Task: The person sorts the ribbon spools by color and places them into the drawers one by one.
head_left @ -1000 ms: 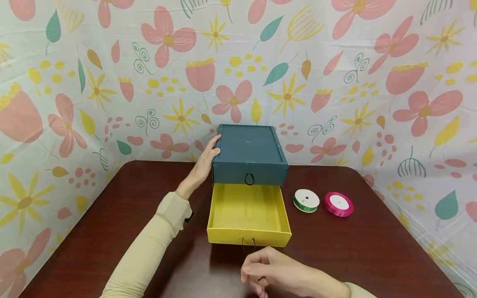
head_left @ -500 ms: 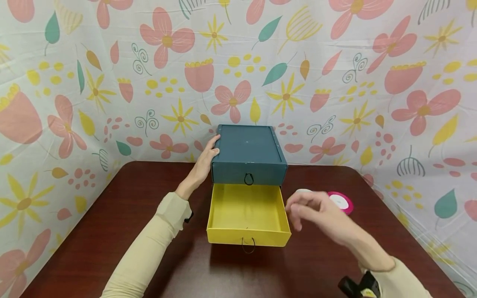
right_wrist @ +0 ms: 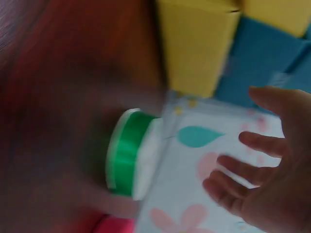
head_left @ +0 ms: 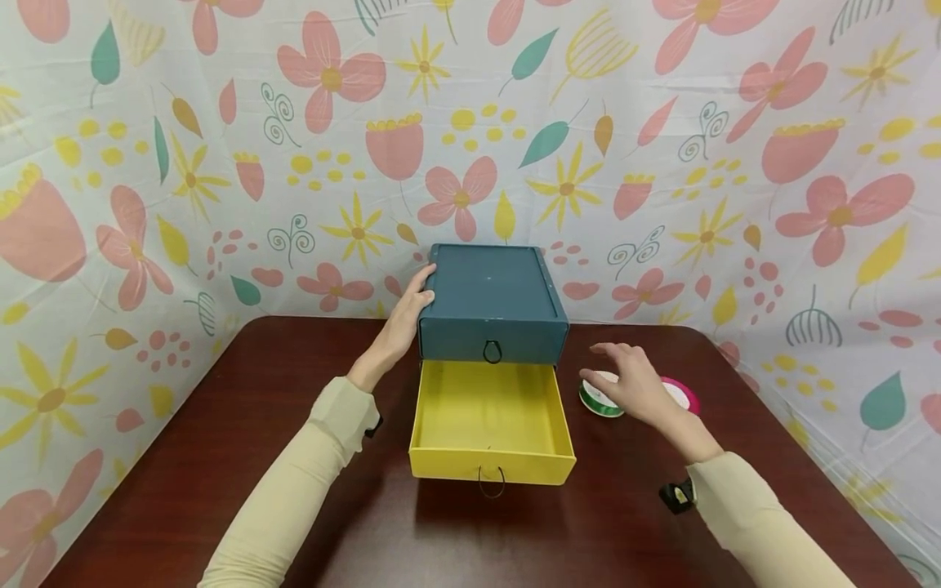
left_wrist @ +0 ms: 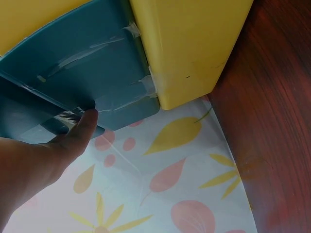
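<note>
Green-edged ribbon spool (head_left: 599, 403): lies flat on the table to the right of the blue cabinet (head_left: 489, 286), which is taken as the reference, just beside its front corner and partly covered in the head view by the thumb above it. Right hand (head_left: 631, 382): right of the cabinet and over the spool, thumb and fingers spread, gripping nothing; the right wrist view, though blurred, shows a gap between fingers and spool. Left hand (head_left: 399, 328): laid along the cabinet's left side, fingers extended and touching the wall, not wrapped round anything; it appears to serve as a steadying contact. Yellow drawer (head_left: 450, 464): beneath the cabinet's upper front and pulled out toward the person. Step in hand, as judged: picking up the green-edged spool, with no grip made. The next move would call for lowering the right hand and closing thumb and fingers on opposite edges of the rim, without nudging the magenta spool (head_left: 691, 398), which lies farther right of the cabinet, partly hidden by the wrist. Dark wooden table (head_left: 353, 539): under all items. Floral cloth (head_left: 470, 106): hangs behind the cabinet.
</note>
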`<state>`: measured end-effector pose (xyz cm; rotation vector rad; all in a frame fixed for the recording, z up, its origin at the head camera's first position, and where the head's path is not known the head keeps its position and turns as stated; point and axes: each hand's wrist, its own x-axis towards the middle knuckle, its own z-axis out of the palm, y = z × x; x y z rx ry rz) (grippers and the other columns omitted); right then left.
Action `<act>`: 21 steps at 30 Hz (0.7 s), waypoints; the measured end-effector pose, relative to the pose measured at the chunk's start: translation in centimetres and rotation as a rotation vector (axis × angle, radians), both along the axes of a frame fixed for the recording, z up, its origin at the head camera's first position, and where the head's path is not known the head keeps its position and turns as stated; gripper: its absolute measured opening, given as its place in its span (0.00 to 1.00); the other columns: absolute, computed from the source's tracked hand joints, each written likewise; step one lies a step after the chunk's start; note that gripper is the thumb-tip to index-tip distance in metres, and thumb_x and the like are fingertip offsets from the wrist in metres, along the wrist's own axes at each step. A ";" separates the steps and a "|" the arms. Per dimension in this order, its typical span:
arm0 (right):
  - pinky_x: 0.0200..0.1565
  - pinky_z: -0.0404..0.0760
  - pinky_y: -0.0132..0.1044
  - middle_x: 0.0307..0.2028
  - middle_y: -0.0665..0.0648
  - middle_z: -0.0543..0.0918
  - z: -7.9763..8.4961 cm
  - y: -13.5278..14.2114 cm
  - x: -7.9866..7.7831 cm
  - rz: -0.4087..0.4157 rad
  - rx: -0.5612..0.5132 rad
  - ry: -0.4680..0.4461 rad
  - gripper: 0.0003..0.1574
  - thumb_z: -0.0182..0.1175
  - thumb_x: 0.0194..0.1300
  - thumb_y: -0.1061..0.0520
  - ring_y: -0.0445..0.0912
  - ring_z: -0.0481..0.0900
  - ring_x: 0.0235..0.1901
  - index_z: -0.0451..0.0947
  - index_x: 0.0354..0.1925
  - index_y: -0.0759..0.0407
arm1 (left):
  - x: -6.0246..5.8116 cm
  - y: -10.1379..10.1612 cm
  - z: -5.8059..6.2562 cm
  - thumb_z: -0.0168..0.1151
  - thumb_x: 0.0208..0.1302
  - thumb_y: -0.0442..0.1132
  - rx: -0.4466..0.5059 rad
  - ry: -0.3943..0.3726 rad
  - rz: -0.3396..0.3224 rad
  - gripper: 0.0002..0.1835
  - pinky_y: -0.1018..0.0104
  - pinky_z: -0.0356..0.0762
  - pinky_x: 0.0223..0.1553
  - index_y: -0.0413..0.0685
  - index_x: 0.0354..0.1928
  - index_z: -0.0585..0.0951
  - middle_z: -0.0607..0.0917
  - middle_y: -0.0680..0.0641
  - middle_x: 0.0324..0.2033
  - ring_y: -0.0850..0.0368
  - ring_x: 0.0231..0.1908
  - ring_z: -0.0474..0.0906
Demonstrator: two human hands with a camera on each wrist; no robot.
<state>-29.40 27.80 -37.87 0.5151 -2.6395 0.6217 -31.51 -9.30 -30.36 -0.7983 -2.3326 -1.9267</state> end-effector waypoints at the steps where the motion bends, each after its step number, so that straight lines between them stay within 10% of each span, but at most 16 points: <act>1: 0.52 0.72 0.60 0.51 0.71 0.80 -0.6 0.2 -0.4 -0.016 0.038 -0.027 0.32 0.65 0.61 0.48 0.65 0.72 0.51 0.75 0.56 0.68 | 0.0 0.0 0.0 0.33 0.73 0.44 -0.003 -0.001 0.001 0.33 0.43 0.40 0.74 0.47 0.77 0.44 0.39 0.45 0.77 0.47 0.76 0.36; 21: 0.52 0.64 0.74 0.64 0.79 0.64 -3.6 0.9 -1.9 -0.150 0.288 -0.353 0.47 0.66 0.56 0.44 0.77 0.61 0.58 0.65 0.69 0.61 | -0.2 0.0 -0.2 0.33 0.74 0.44 0.002 -0.006 -0.009 0.33 0.43 0.39 0.74 0.47 0.77 0.43 0.39 0.46 0.77 0.48 0.77 0.35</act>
